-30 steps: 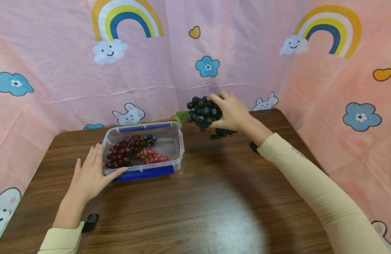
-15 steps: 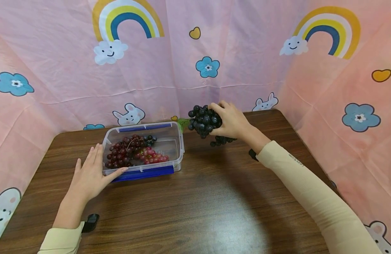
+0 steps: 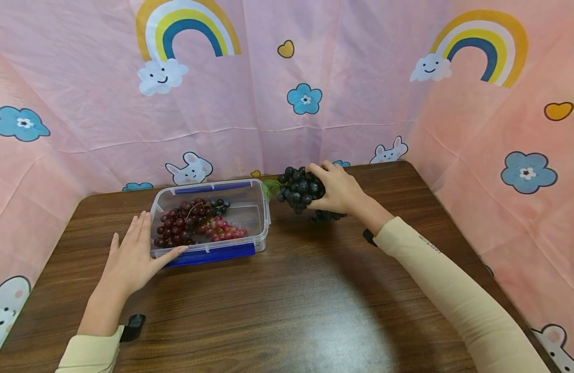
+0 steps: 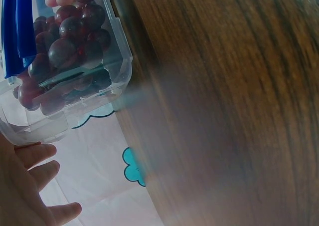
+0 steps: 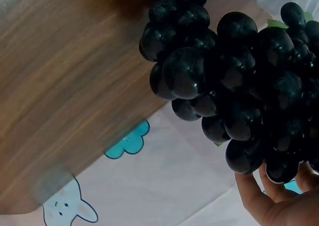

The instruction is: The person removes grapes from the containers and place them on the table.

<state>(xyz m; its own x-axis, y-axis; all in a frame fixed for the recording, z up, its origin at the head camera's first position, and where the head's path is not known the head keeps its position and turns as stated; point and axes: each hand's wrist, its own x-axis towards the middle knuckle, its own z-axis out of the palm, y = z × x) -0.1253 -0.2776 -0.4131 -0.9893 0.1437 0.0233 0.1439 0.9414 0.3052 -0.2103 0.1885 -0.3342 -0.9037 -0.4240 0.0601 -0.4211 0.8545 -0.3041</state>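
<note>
- Pink curtain [image 3: 263, 114] backs a brown table [image 3: 268, 316]; on it a clear box [image 3: 262, 241] holds red grapes [image 3: 176, 226];
- Right hand [image 3: 339, 187] grasps the black grapes [image 3: 298, 190], outside the box at its 2 to 3 o'clock;
- That bunch hangs lower than a second ago; I cannot tell whether it touches wood; likely a setting-down beside the box, grip unreleased;
- Left hand [image 3: 132, 259], fingers straight, clenching nothing, rests against the box at 8 o'clock, unmoved.

- left hand [image 3: 130, 256], right hand [image 3: 340, 189]: 2
- clear box [image 3: 247, 212]: 1
- blue clips [image 3: 212, 254]: 2 in view
- black grape bunch [image 3: 298, 189]: 1
- dark red grape bunch [image 3: 175, 228]: 1
- pink grape bunch [image 3: 226, 230]: 1
- small dark cluster [image 3: 220, 206]: 1
- single grapes [image 5: 187, 72]: too overlapped to count
- table [image 3: 249, 316]: 1
- sleeves [image 3: 445, 274]: 2
- rainbows [image 3: 485, 28]: 2
</note>
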